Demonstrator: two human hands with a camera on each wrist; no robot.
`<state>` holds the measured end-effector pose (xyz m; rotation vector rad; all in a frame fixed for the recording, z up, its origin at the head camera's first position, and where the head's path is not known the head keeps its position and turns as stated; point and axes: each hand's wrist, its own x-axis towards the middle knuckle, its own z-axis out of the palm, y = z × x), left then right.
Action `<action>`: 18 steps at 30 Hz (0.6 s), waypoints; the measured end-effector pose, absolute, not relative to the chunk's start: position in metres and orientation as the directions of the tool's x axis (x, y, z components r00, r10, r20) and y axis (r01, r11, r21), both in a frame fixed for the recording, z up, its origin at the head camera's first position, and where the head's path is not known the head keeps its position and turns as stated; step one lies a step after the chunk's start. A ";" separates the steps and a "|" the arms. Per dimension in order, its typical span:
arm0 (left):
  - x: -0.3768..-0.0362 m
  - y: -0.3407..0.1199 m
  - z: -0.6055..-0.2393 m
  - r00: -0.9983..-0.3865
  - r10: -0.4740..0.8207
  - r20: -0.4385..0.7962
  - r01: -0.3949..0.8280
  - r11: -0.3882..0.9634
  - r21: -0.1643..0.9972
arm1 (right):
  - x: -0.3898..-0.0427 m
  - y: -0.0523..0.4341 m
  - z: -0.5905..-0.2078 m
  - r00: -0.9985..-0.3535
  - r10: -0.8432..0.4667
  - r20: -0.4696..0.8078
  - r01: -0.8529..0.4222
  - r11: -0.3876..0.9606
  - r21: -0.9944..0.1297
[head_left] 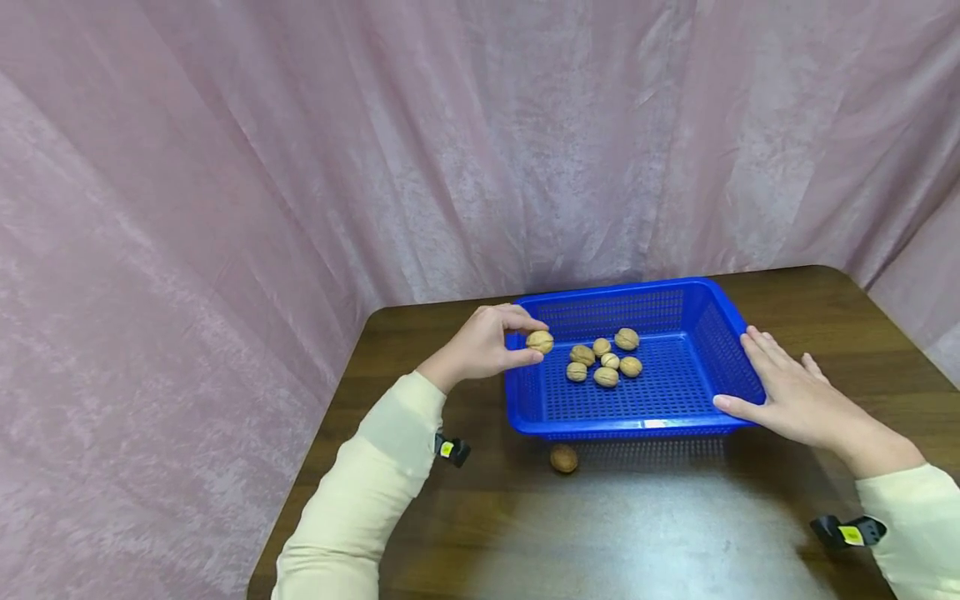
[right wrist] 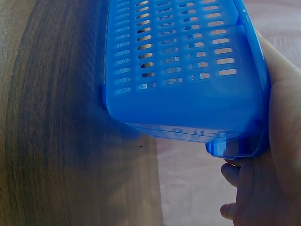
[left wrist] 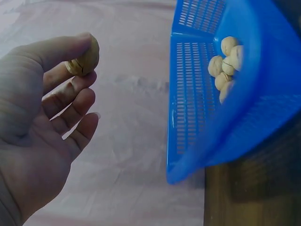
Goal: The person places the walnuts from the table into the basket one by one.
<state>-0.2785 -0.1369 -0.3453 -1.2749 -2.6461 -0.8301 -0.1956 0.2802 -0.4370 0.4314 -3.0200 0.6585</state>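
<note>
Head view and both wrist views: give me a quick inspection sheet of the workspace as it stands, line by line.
Surface: dark wooden table, bright glare near the front edge.
Job's things: blue basket on the table with six walnuts inside; a seventh walnut is pinched over its left rim.
Clutter: one loose walnut on the table in front of the basket.
Hands: left hand pinches the walnut with thumb and fingertips; right hand lies flat against the basket's right side.
Cables: nothing seen; wrist straps only.
Surroundings: pink curtain behind and to the sides.
</note>
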 end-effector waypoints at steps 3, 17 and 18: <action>-0.297 -0.116 -0.340 -0.671 0.692 0.264 0.725 0.540 0.428 | -0.197 0.281 -0.436 -0.961 -0.264 0.078 -0.273 0.873 -0.404; -0.365 -0.030 -0.374 -0.756 0.653 0.035 0.585 0.652 0.482 | -0.194 0.283 -0.441 -0.953 -0.283 0.107 -0.302 0.860 -0.411; -0.368 -0.026 -0.378 -0.765 0.643 0.018 0.571 0.665 0.481 | -0.194 0.284 -0.442 -0.953 -0.285 0.105 -0.302 0.861 -0.409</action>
